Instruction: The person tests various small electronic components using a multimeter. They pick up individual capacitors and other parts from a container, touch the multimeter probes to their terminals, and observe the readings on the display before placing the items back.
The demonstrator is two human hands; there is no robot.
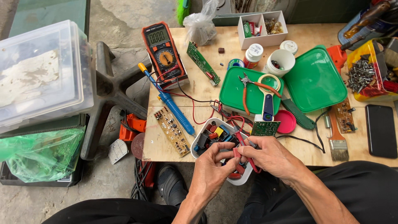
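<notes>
Red component [236,152] pinched between our left hand [211,168] and right hand [269,157] fingertips, both closed on it; we judge it could slip into the white casing [202,129].

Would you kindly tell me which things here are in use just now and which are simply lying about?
In use:
left hand
right hand
small red part pinched between both hands
white tray of components beneath them

Lying about:
multimeter
blue soldering iron
orange-handled pliers
paintbrush
black phone
green lid
</notes>
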